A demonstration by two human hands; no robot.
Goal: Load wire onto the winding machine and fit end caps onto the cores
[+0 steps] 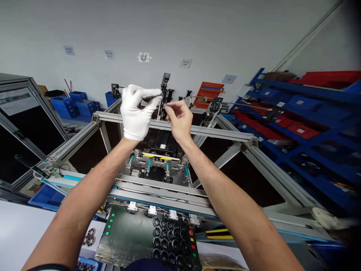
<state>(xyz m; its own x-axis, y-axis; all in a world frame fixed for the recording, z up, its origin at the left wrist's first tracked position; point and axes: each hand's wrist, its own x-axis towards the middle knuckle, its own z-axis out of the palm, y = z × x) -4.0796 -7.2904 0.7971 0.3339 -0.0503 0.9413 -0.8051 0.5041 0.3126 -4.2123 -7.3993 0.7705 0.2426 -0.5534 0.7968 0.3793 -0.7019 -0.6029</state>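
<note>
Both my arms reach up over a metal-framed machine (175,130). My left hand (137,113), in a white glove, pinches a thin dark rod-like tool (152,98) between thumb and fingers. My right hand (179,118), bare, has its fingertips pinched together close to the tool's tip, near a black guide post (164,84) on top of the frame. Whether a fine wire or thread runs between the fingers is too small to tell. Below the hands sits the machine's inner mechanism (158,163) with yellow and teal parts.
A tray of several black round parts (172,241) and a green panel (126,233) lie at the machine's front. Blue shelves (304,124) with red and blue bins stand on the right. Blue crates (73,105) sit at the back left, a dark cabinet (22,128) at the left.
</note>
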